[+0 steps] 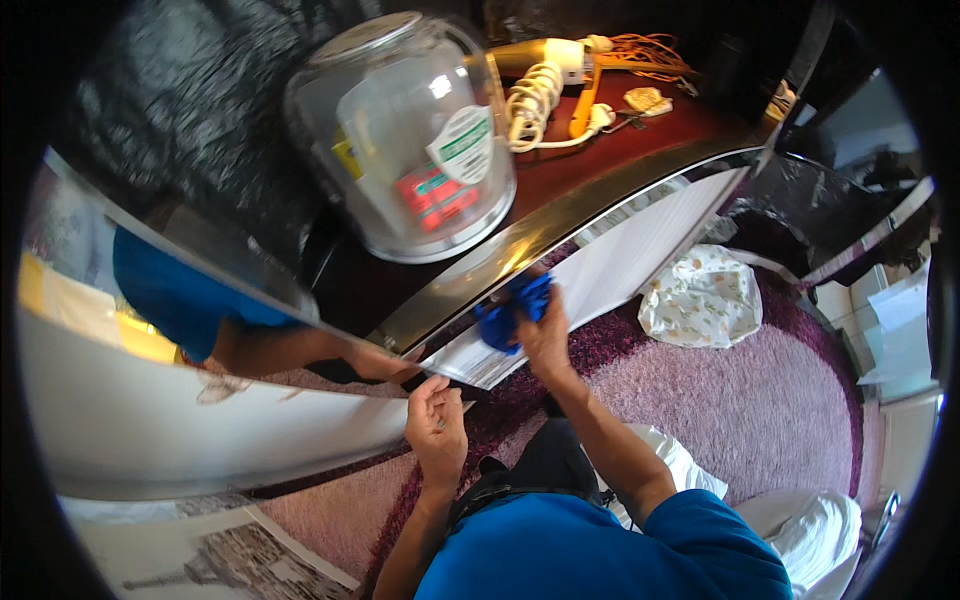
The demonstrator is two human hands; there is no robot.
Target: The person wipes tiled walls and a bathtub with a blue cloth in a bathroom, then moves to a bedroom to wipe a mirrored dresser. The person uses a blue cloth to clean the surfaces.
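A crumpled blue cloth [517, 311] is bunched in my right hand [547, 337]. That hand presses it against the front edge of a dark, glossy shelf [480, 277]; hand and cloth are slightly blurred. At the outer edge of a mirrored door [247, 300], my left hand [436, 427] has its fingers curled on the corner. The door reflects a blue sleeve and an arm. Just above the cloth, a large clear plastic jar [405, 150] stands on the shelf. It bears a label and contains a red item and a yellow one.
Right of the jar lie a coiled white cord [531, 105], a hair dryer-like appliance [547, 58] and an orange-handled item [585, 105]. A patterned fabric bag [701, 296] rests on the purple rug [720, 405]. White bags [814, 540] lie behind me at right.
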